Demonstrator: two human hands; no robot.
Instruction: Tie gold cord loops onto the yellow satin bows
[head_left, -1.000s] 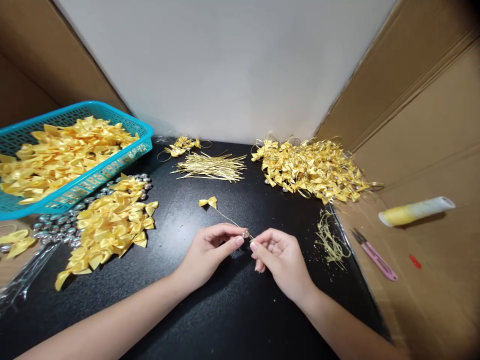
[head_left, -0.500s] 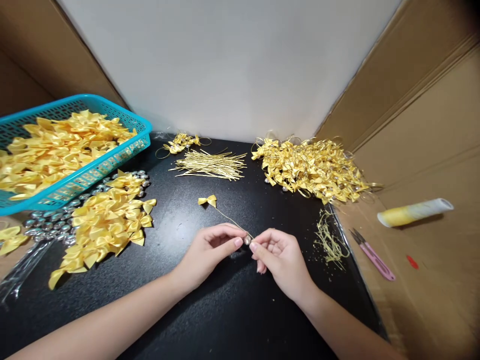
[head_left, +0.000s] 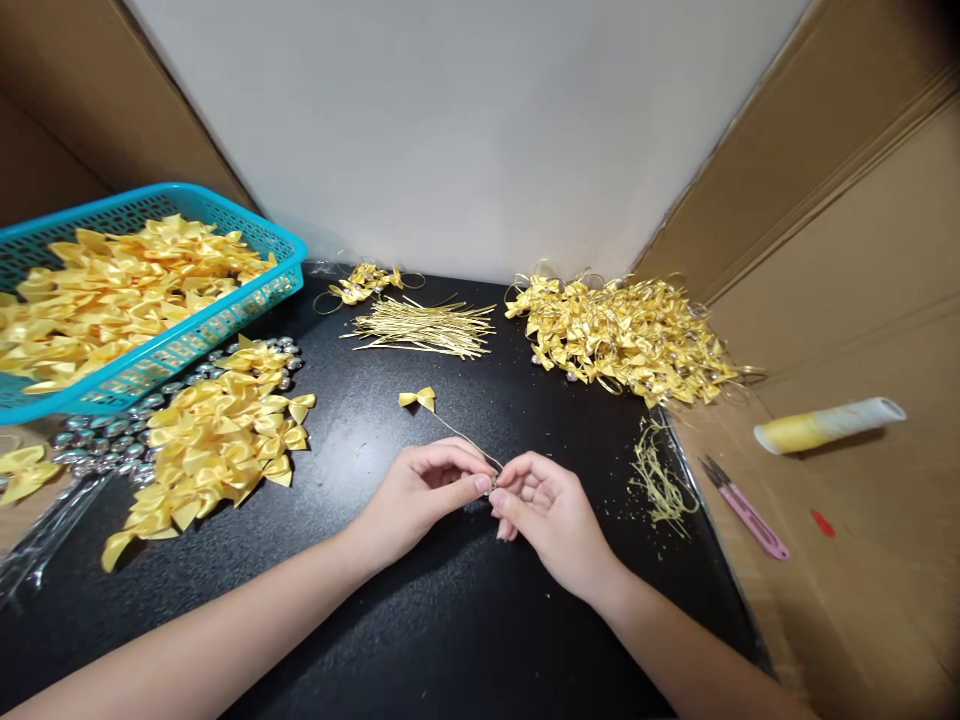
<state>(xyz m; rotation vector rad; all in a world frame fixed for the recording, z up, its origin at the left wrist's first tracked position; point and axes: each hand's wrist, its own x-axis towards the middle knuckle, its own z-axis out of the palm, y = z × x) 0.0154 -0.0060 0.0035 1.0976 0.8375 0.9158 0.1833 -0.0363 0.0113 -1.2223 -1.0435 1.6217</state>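
Note:
Over the black tabletop, my left hand [head_left: 431, 495] pinches a small shiny silvery bead [head_left: 493, 484] between thumb and forefinger, mostly covered by the fingertips. Right against it, my right hand [head_left: 551, 515] is closed in a pinch at the end of a thin gold cord [head_left: 466, 438], where cord and bead meet. That cord runs up and left to a single yellow ribbon bow [head_left: 417, 399] lying on the table. Closest on the left is a heap of loose yellow bows [head_left: 217, 440], with silvery beads [head_left: 112, 440] beside and behind it.
A turquoise basket [head_left: 289, 265] full of yellow bows stands at the left. Cut gold cords [head_left: 424, 328] lie at the back, and a pile of bows with cord loops [head_left: 630, 335] sits back right. Cord scraps [head_left: 664, 480], pink snips [head_left: 746, 510] and a yellow-white tube [head_left: 829, 425] are at the right.
My right hand has shifted slightly left, closer to my left fingertips, and the bead is now more covered. The bow stays on the table with its cord.

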